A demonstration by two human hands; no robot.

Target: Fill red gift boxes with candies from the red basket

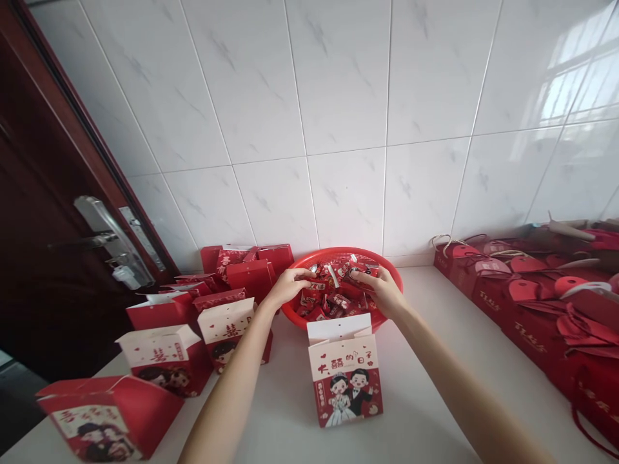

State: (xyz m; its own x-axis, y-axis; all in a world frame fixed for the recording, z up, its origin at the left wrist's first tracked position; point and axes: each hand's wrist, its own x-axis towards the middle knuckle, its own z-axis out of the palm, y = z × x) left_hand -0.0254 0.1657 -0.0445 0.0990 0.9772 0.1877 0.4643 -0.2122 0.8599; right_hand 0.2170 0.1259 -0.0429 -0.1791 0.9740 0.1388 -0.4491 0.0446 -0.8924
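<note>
A red plastic basket [395, 283] against the wall holds many small packets in red wrappers [338, 301], which look like candies. Over its left side is my left hand [292, 285], thumb and fingers drawn together at the wrappers; what they hold, if anything, is too small to make out. My right hand [382, 290] reaches in from the right, its thumb and finger closed on a small wrapped candy [354, 273]. In front of the basket, between my forearms, an upright red and cream gift box [344, 383] with a cartoon couple stands with its top flaps open.
Several similar red gift boxes [167, 361] stand in rows at the left of the white tabletop [285, 412]. Red gift bags with cord handles [507, 309] line the right side. Behind is a tiled wall [343, 187]; a dark door with a metal handle [104, 235] is at left.
</note>
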